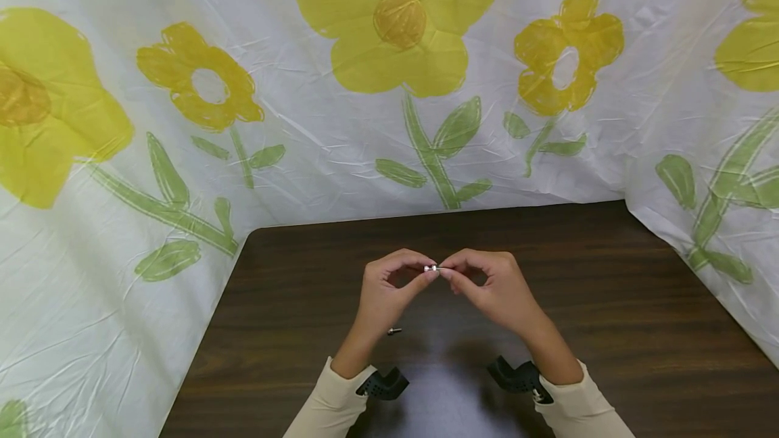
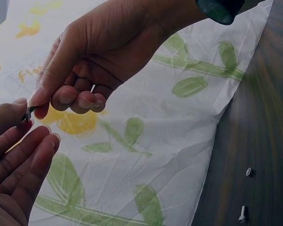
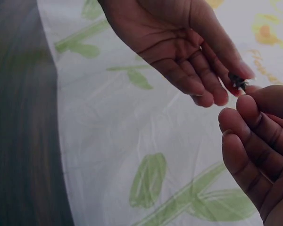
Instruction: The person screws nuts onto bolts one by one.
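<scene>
My left hand (image 1: 387, 293) and right hand (image 1: 502, 289) meet above the dark table. Between their fingertips is a small metal screw (image 1: 431, 268), silver, with wider ring-like parts near its left end. The left thumb and forefinger pinch that wider end; the right thumb and forefinger pinch the thin shaft. Close up in the left wrist view, the screw (image 2: 27, 116) is partly hidden by fingertips. The right wrist view shows its dark, shiny end (image 3: 237, 81) at the left fingertips. The other fingers of both hands curl loosely below.
A loose screw (image 2: 242, 214) lies on the dark wood table (image 1: 292, 303), near my left wrist. Beside it sits a small round metal piece (image 2: 249, 172). White cloth (image 1: 341, 154) with yellow flowers hangs around the table's back and sides.
</scene>
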The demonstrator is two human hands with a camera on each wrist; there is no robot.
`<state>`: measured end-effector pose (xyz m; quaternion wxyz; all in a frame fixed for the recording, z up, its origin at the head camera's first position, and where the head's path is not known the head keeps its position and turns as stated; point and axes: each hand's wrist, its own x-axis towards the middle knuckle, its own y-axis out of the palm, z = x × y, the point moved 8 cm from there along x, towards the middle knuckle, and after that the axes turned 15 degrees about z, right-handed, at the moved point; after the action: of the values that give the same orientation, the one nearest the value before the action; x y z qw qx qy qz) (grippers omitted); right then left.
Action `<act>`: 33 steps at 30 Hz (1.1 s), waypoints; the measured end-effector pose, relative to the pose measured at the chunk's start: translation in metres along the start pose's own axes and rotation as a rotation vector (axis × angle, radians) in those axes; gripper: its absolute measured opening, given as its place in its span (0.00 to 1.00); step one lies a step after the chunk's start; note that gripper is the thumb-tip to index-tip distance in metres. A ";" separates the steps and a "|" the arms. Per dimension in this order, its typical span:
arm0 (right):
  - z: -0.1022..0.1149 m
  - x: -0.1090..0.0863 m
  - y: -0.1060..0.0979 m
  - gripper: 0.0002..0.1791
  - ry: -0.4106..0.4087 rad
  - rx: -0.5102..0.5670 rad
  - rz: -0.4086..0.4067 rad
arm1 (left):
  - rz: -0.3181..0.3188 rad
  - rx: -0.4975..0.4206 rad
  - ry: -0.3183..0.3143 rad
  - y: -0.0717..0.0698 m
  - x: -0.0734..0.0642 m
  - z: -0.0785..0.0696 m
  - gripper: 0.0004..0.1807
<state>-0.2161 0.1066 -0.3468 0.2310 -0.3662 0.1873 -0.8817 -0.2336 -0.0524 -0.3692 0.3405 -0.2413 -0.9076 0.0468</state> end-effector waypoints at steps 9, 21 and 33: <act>-0.001 0.000 0.001 0.11 0.007 -0.019 0.011 | 0.060 -0.068 -0.039 0.005 0.000 0.006 0.05; -0.004 -0.001 -0.002 0.08 0.062 -0.055 -0.002 | 0.029 -0.021 0.043 -0.002 0.001 -0.001 0.17; -0.002 -0.001 -0.001 0.11 0.019 -0.046 -0.003 | 0.016 0.008 0.008 -0.001 0.002 -0.005 0.11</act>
<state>-0.2174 0.1080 -0.3478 0.2192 -0.3636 0.2091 -0.8809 -0.2321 -0.0526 -0.3643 0.3447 -0.2473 -0.9041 0.0521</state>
